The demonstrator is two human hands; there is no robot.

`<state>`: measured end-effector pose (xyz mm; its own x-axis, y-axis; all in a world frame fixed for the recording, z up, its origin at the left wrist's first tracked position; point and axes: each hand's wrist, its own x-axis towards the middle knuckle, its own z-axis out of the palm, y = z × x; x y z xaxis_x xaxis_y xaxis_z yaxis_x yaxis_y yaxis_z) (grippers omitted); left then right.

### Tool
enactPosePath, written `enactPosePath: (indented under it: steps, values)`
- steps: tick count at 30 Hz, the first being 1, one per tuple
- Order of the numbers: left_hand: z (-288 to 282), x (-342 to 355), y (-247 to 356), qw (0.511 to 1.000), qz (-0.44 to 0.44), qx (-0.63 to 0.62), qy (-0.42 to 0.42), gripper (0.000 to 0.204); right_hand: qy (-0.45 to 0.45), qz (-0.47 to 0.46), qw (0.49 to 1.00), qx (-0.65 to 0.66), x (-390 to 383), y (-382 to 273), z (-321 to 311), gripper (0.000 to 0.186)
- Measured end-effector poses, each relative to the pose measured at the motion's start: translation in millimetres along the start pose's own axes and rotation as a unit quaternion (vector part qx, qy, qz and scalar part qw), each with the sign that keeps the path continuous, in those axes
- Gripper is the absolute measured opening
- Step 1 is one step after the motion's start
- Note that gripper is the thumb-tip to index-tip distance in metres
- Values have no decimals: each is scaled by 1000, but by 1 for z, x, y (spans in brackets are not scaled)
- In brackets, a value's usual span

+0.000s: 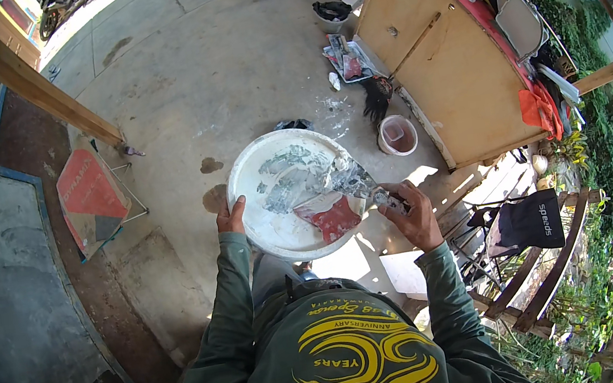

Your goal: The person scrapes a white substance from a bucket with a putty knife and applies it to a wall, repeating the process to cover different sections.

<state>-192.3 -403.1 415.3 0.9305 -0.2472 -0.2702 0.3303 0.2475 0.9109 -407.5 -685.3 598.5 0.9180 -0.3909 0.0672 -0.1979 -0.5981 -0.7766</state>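
Round white tray (265, 229): held level or nearly so above the concrete floor (157, 79), smeared inside with grey-white paste (294, 185).
Left grip (232, 218): closed on the tray's left rim, thumb over the edge.
Right grip (415, 215): wrapped around the scraper's handle, just beside the tray's right rim.
Scraper (352, 179): caked with paste, reaching in over the tray's right side; contact with the tray's surface impossible to tell.
Red spreader (338, 221): lying inside the tray, toward the near right rim, streaked white.
Sleeves: 2, dark green, 1 on either side of the tray's near edge.
Plastic bucket (398, 137): on the floor, beyond the tray to the right.
Wooden cabinet (455, 76): farther off beyond the tray, also right, topped in red.
Red panel (91, 192): well apart from the tray, to the left.
Dark chair (524, 223): well apart from the tray, to the right.
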Motion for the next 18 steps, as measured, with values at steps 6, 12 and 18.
enactPosePath:
  steps: [6,12,18]
  values:
    - [40,13,15,985,90,-4,150,38,44,-12,998,-39,-10,-34,39,38]
    - [77,40,25,956,178,-13,234,37,30,-98,961,-256,0,-59,90,62]
    - [91,52,30,931,193,-55,304,39,-8,-134,950,-283,-3,-68,103,60]
